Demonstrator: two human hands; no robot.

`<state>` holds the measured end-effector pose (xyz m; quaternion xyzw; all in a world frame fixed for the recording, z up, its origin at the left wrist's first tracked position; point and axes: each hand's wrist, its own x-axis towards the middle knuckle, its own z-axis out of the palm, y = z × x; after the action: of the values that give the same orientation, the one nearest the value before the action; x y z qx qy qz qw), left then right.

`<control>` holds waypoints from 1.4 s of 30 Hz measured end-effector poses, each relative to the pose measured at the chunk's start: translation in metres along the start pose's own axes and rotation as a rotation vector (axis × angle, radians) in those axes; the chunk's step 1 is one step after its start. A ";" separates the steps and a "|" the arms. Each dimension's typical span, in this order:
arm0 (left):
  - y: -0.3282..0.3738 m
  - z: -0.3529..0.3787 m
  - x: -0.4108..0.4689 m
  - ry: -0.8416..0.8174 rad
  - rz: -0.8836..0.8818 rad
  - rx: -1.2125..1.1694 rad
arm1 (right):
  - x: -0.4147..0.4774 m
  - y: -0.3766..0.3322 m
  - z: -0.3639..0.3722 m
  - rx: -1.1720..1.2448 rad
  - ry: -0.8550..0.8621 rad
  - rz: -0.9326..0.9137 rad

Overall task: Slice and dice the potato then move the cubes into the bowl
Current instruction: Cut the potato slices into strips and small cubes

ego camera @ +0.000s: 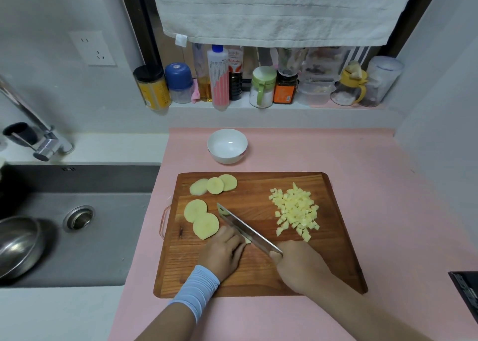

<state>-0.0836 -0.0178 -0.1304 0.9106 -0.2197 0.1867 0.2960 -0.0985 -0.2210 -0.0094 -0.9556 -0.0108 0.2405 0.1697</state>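
Two forearms reach in from the bottom edge, the left one wearing a pale blue ribbed wristband (196, 286). Beyond it, the left hand (225, 252) rests on a wooden cutting board (258, 185), its fingers (234, 238) curled close together over a potato piece (247, 241), of which only a sliver shows against the blade. The right hand (297, 265) has its fingers wrapped round the handle of a knife (245, 228); the handle itself is hidden in the grip. The blade runs diagonally toward the far left, its flat side touching the left knuckles.

Just left of the blade lie two large potato slices (200, 216), overlapping. Three smaller slices (214, 185) overlap in a row near the board's far left corner. On the right half of the board sits a loose pile of potato cubes (297, 211), well apart from the hands.

A white bowl (227, 158) stands on the pink table (362, 159) just beyond the board's far edge, with no potato in it.

To the left is a grey sink (103, 237) holding a steel basin (18, 245), with a tap (38, 134) above. Jars and bottles (219, 82) line the sill under a hanging white towel (271, 10).
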 end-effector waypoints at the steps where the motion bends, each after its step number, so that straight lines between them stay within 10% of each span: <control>1: 0.000 0.000 0.000 0.000 0.002 0.001 | -0.003 0.000 0.000 0.005 0.013 -0.002; 33: -0.011 -0.006 0.008 -0.104 -0.035 -0.099 | -0.004 0.004 -0.024 0.147 -0.060 0.039; 42: -0.037 -0.081 0.080 0.170 -0.837 -0.359 | 0.012 0.030 -0.045 -0.272 0.268 -0.340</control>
<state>-0.0146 0.0363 -0.0484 0.8366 0.1631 0.0842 0.5161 -0.0691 -0.2621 0.0123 -0.9775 -0.1809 0.0762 0.0773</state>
